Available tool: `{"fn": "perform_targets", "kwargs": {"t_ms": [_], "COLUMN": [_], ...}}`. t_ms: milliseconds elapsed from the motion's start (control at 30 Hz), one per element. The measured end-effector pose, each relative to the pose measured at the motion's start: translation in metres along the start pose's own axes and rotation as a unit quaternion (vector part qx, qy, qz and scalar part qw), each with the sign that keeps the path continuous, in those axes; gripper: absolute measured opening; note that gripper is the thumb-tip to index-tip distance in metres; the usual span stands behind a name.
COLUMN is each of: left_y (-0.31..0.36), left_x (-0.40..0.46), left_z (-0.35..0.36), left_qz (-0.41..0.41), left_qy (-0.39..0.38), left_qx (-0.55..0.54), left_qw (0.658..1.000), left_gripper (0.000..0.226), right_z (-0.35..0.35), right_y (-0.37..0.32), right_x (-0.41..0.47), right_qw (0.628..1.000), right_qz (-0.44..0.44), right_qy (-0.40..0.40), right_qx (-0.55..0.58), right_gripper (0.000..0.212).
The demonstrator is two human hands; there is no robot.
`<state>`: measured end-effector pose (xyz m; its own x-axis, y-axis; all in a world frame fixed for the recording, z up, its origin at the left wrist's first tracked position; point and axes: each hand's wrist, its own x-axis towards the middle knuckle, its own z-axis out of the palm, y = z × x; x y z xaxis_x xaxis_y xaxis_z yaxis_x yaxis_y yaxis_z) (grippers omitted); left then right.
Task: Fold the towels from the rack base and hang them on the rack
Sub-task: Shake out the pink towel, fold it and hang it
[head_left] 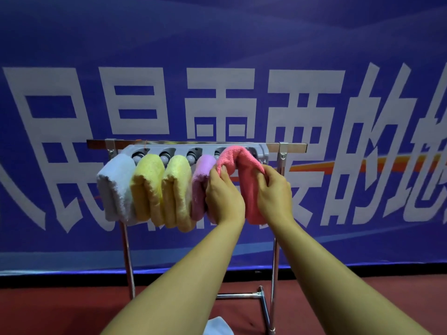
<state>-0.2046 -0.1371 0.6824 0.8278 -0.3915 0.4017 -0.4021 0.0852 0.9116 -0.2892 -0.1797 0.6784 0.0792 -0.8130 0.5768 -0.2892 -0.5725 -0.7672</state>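
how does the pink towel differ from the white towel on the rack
The pink towel hangs at the right end, the white towel at the left end. Both hands, left and right, pinch the pink one; the white one hangs untouched. Both are folded and draped over the rack.

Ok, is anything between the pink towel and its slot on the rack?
Nothing visible. The pink towel is already draped over the rack, right of the purple towel. The left hand and right hand pinch its front edges; the slot behind it is hidden.
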Motion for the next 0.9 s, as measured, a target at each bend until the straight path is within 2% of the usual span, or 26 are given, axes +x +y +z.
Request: {"fn": "perform_targets", "kwargs": {"t_ms": [100, 233, 367, 600, 767, 833, 900], "left_y": [-0.023, -0.048, -0.070, -0.091, -0.116, -0.137, -0.162], "left_x": [0.004, 0.003, 0.002, -0.003, -0.014, -0.021, -0.031], "left_z": [0.009, 0.012, 0.013, -0.004, -0.028, -0.040, -0.055], "left_qz": [0.017, 0.007, 0.017, -0.030, -0.023, -0.007, 0.003], "left_qy": [-0.032, -0.137, -0.224, -0.320, -0.364, -0.376, -0.386], "left_qx": [0.007, -0.027, -0.051, -0.055, 0.025, 0.076, 0.144], "left_qw": [0.999, 0.990, 0.973, 0.945, 0.931, 0.924, 0.911], "left_gripper": [0.038, 0.036, 0.043, 0.039, 0.041, 0.047, 0.056], "right_z": [0.010, 0.019, 0.027, 0.028, 0.020, 0.020, 0.025], "right_y": [0.017, 0.041, 0.049, 0.055, 0.064, 0.073, 0.089], "right_x": [-0.004, -0.011, -0.024, -0.045, -0.065, -0.081, -0.103], "right_qw": [1.000, 0.998, 0.996, 0.991, 0.989, 0.984, 0.971], "right_qz": [0.019, 0.050, 0.040, 0.043, 0.068, 0.090, 0.112], "right_qy": [-0.008, -0.023, -0.073, -0.125, -0.129, -0.130, -0.169], "right_qx": [-0.015, -0.025, 0.011, 0.018, -0.038, -0.084, -0.130], "right_gripper": [0.029, 0.027, 0.029, 0.033, 0.044, 0.050, 0.054]}}
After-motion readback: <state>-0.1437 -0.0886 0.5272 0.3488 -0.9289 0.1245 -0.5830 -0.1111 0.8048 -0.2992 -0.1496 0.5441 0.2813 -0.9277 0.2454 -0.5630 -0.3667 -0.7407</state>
